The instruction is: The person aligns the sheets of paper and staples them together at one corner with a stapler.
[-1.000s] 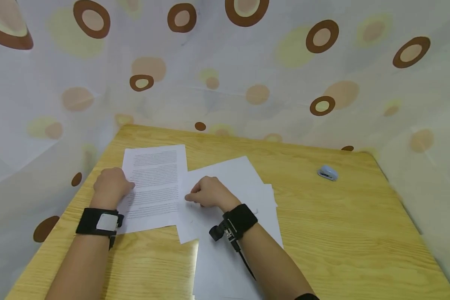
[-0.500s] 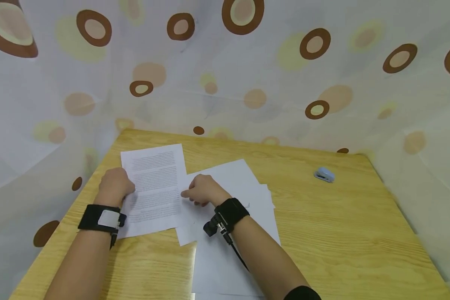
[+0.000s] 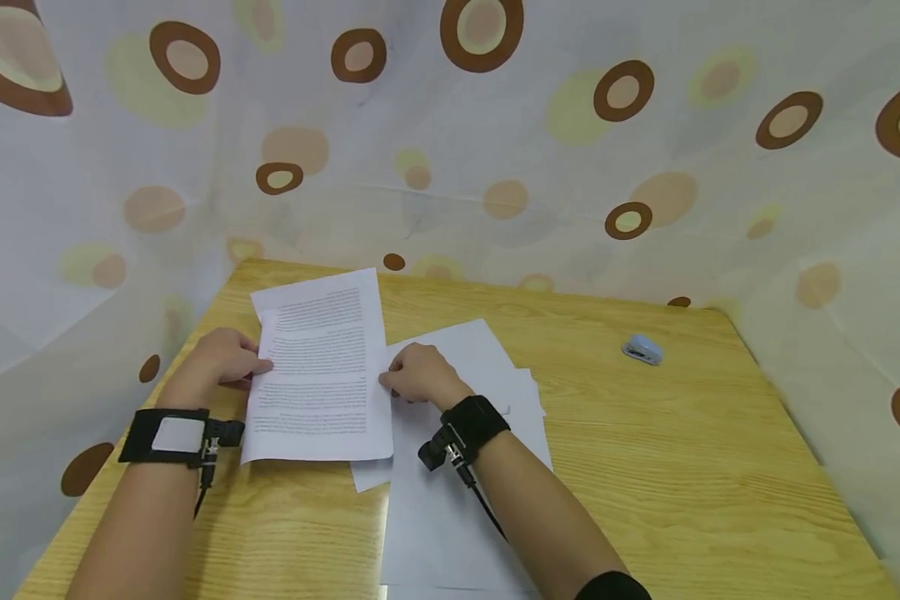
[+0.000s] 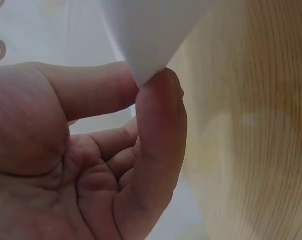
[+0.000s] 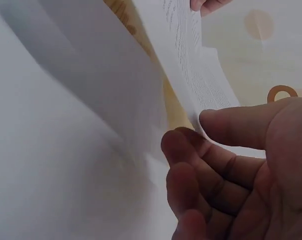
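A printed sheet of paper (image 3: 318, 375) is raised off the table at the left, its text side up, and bows slightly. My left hand (image 3: 225, 357) pinches its left edge between thumb and index finger; the left wrist view shows the paper's edge (image 4: 148, 40) caught at the fingertips. On the opposite edge my right hand (image 3: 423, 372) pinches the same sheet, and in the right wrist view the thumb (image 5: 231, 125) lies over it with the fingers beneath. Below and to the right, several loose white sheets (image 3: 450, 517) lie overlapping on the table, partly hidden by my right arm.
A small light-blue stapler (image 3: 642, 349) rests on the wooden table (image 3: 682, 475) toward the back right. A patterned curtain (image 3: 450, 150) hangs behind the table and along both sides. Cables run from the wrist cameras.
The printed sheet has risen from the table and shifted slightly right, covering part of the sheets beside it. My left hand has turned at the wrist; my right hand has taken the right edge.
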Tool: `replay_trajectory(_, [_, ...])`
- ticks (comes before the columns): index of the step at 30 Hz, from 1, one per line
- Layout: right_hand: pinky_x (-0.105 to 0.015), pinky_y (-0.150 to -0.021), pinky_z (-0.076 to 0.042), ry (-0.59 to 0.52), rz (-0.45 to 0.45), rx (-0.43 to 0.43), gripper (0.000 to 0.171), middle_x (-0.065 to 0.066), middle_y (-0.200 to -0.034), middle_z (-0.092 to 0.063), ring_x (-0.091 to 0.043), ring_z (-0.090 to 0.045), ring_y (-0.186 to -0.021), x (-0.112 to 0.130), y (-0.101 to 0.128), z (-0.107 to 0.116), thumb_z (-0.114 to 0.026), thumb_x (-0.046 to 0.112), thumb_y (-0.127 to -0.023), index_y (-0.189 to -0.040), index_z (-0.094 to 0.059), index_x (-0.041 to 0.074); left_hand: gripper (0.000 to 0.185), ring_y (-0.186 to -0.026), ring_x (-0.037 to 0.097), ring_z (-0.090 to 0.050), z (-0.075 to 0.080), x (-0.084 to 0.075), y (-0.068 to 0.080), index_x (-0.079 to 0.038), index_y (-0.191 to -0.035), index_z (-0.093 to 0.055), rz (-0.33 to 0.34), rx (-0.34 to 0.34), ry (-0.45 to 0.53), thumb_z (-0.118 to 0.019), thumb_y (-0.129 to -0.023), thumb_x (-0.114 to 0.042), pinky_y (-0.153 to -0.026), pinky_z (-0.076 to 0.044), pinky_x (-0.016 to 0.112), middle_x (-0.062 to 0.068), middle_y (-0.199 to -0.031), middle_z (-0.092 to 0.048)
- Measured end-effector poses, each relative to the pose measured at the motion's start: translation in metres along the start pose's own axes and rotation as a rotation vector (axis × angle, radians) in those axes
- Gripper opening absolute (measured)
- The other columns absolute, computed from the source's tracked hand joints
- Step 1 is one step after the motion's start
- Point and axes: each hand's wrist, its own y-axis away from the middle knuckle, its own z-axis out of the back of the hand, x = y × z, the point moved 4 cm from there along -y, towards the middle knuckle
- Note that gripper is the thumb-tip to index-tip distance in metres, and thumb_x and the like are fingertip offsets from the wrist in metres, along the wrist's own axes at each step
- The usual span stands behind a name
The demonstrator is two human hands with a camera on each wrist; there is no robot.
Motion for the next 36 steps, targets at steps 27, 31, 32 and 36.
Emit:
replay_trajectory(27, [-0.031,-0.068,-0.044,-0.043,0.049,0.001,0.031,-0.009,-0.079,-0.076,-0.018,-0.065,-0.060,-0.027,0.030,0.040,-0.062,0.025,-0.103,-0.082,-0.074,0.006,0.033,-0.081,0.023,-0.064,0.002,-0.027,0.007,0.005,-0.103,-0.071,-0.100,0.155,-0.026,-0.071,-0.096,-0.027,-0.067,-0.044,0.030,0.007,-0.086,-0.074])
replay_trajectory(31, [-0.031,-0.068,-0.044,-0.049,0.025,-0.012,0.030,-0.010,-0.079,-0.076,-0.020,-0.065,-0.061,-0.031,0.036,0.045,-0.063,0.025,-0.103,-0.078,-0.072,0.011,0.037,-0.084,0.025,-0.065,-0.002,-0.031,0.008,0.006,-0.108,-0.071,-0.112,0.149,-0.020,-0.073,-0.096,-0.028,-0.068,-0.044,0.030,0.010,-0.090,-0.075])
replay_trajectory(32, [-0.031,-0.068,-0.044,-0.049,0.020,-0.016,0.030,-0.010,-0.078,-0.075,-0.020,-0.065,-0.061,-0.033,0.037,0.046,-0.063,0.025,-0.103,-0.078,-0.072,0.011,0.038,-0.084,0.026,-0.065,-0.003,-0.032,0.008,0.007,-0.108,-0.071,-0.117,0.147,-0.022,-0.073,-0.095,-0.029,-0.068,-0.044,0.030,0.011,-0.091,-0.075])
replay_trajectory(36, [-0.031,-0.067,-0.044,-0.048,0.010,-0.028,0.028,-0.009,-0.077,-0.074,-0.019,-0.065,-0.059,-0.039,0.042,0.050,-0.063,0.025,-0.102,-0.079,-0.072,0.011,0.040,-0.085,0.026,-0.067,-0.006,-0.039,0.009,0.009,-0.110,-0.069,-0.147,0.133,-0.031,-0.073,-0.096,-0.029,-0.070,-0.045,0.030,0.014,-0.093,-0.075])
